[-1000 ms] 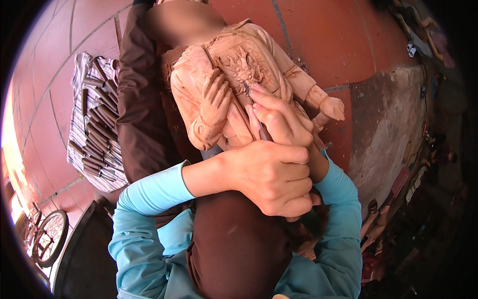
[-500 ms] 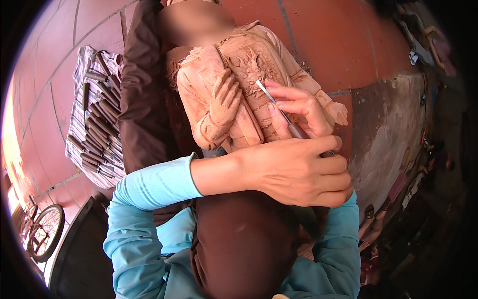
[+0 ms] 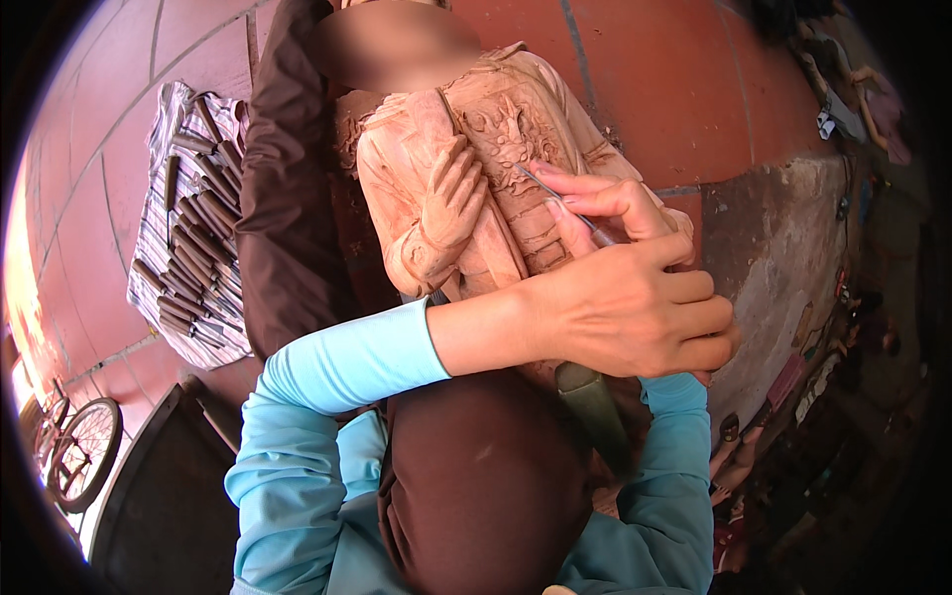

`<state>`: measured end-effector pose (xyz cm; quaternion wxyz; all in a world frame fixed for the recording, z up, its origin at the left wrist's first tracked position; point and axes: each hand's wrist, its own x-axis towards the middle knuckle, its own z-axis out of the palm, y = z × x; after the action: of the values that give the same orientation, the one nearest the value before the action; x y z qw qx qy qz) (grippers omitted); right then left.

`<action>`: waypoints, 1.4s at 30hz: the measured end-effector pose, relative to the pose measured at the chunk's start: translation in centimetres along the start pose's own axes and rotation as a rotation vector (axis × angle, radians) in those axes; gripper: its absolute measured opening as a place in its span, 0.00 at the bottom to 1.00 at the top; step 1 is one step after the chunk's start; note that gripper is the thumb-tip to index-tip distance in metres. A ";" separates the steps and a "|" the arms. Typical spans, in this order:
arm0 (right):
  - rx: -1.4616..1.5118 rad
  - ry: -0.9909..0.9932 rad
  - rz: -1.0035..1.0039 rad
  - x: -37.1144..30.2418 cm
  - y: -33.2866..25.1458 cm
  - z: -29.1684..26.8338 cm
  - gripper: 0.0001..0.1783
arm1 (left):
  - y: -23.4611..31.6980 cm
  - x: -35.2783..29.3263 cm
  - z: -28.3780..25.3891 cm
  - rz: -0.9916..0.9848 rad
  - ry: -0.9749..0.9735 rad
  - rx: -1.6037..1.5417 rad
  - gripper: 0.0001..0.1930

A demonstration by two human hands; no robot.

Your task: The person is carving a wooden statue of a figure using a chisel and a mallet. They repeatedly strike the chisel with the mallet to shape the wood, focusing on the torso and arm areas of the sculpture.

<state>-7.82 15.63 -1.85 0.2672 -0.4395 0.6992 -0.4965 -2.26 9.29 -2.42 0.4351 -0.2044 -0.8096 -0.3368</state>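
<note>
**Carved figure, chisel at the chest**

Showing a carved figure (image 3: 501, 223) lying chest up just ahead of both hands, running lengthwise from head at upper left to waist at lower right. Aiming a chisel (image 3: 540, 185) at the raised relief (image 3: 506, 119) on the chest, slanting the same general way, with tip at the lower edge of the carving; leaving contact too fine to tell. Pinching the metal shaft between thumb and fingers with the right hand (image 3: 627, 208), the nearer one to the relief. Crossing from the left over the right wrist with the left hand (image 3: 635, 307), curling fingers above the line of the handle; hiding palm and handle, so leaving the grasp impossible to tell. Flanking the figure at left with a trouser leg (image 3: 288, 198). Spreading dark-handled tools (image 3: 198, 230) on a striped cloth (image 3: 151, 233) beyond.
</note>
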 end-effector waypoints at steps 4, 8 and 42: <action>-0.005 -0.010 -0.010 0.2 0.1 -0.1 0.06 | 0.0 -0.2 0.2 0.014 0.032 -0.011 0.14; -0.023 -0.023 -0.029 0.0 -0.1 -0.2 0.06 | -0.5 -0.2 0.3 0.055 0.084 0.004 0.14; -0.108 -0.155 -0.100 0.0 -0.1 -1.8 0.25 | -0.2 1.4 -0.4 -0.052 0.194 0.084 0.16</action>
<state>-9.30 16.42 -1.12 0.2713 -0.5248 0.6794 -0.4352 -2.94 8.87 -1.12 0.5107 -0.1315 -0.7822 -0.3317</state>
